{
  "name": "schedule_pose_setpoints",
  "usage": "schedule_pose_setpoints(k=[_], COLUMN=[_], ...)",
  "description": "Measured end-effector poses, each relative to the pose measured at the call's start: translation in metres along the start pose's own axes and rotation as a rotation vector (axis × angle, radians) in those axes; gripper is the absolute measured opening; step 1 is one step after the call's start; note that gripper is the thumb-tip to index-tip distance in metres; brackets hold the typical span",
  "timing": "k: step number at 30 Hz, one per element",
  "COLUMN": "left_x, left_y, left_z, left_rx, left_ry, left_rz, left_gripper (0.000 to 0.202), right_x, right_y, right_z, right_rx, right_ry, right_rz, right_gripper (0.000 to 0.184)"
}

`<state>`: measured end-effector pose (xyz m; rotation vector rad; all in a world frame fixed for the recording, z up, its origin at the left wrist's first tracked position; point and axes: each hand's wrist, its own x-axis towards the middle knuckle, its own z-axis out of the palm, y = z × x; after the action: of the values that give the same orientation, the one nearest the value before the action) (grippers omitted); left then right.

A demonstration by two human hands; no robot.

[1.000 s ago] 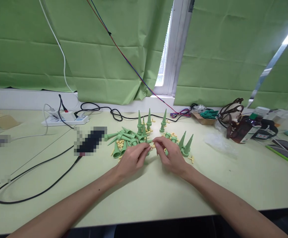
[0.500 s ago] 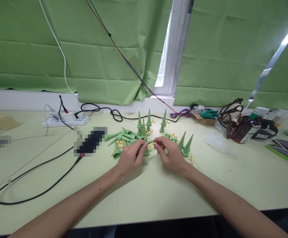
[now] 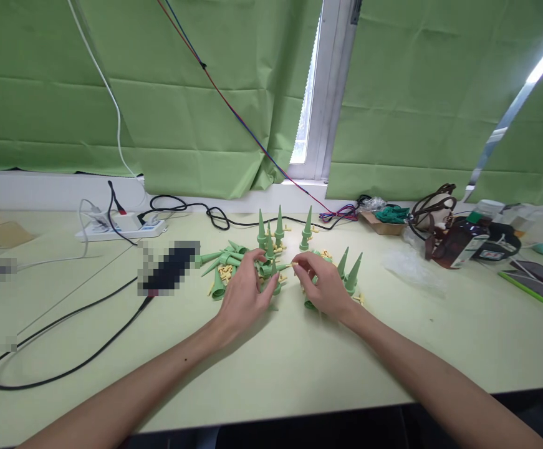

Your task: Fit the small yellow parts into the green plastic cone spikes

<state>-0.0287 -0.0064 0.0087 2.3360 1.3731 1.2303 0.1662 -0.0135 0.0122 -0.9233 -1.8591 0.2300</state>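
My left hand (image 3: 247, 287) is over the front of a pile of green plastic cone spikes (image 3: 217, 288), thumb and fingers spread apart. A green spike (image 3: 266, 270) shows between its thumb and fingers; whether they touch it I cannot tell. My right hand (image 3: 320, 280) pinches a small pale-yellow plastic piece (image 3: 293, 264) at its fingertips, close to the tip of that spike. Several spikes stand point up behind the hands, such as one green spike (image 3: 306, 231). Small yellow T-shaped pieces (image 3: 225, 272) lie in the pile and around the standing spikes.
On the left are a dark pixelated device (image 3: 172, 268) with a black cable and a white power strip (image 3: 121, 229). To the right lie a clear plastic bag (image 3: 414, 271), a dark bottle (image 3: 462, 242) and a cardboard box (image 3: 383, 224) with green material.
My left hand has opened, its thumb and fingers moving apart. The right hand stays pinched on the yellow piece, almost in place. The view has shifted slightly.
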Motion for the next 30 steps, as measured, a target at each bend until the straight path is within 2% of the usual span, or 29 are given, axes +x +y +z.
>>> schedule_pose_setpoints(k=[4, 14, 22, 30], left_x=[0.0005, 0.0016, 0.0026, 0.0007], left_y=[-0.0033, -0.0042, -0.0032, 0.0010], left_z=[0.0013, 0.0018, 0.0018, -0.0002], left_rx=[0.023, 0.047, 0.044, -0.073], left_ry=[-0.083, -0.139, -0.144, -0.070], left_rz=[0.008, 0.023, 0.095, 0.054], left_gripper=[0.035, 0.016, 0.007, 0.011], right_x=[0.0000, 0.0002, -0.0004, 0.0000], right_y=[0.0013, 0.0010, 0.0042, 0.0023], right_z=[0.0006, 0.0022, 0.0034, 0.0020], right_rx=[-0.004, 0.002, -0.001, -0.017], right_ry=[-0.016, -0.046, -0.065, -0.035], right_rz=[-0.002, -0.003, 0.000, 0.013], right_gripper=[0.013, 0.014, 0.014, 0.014])
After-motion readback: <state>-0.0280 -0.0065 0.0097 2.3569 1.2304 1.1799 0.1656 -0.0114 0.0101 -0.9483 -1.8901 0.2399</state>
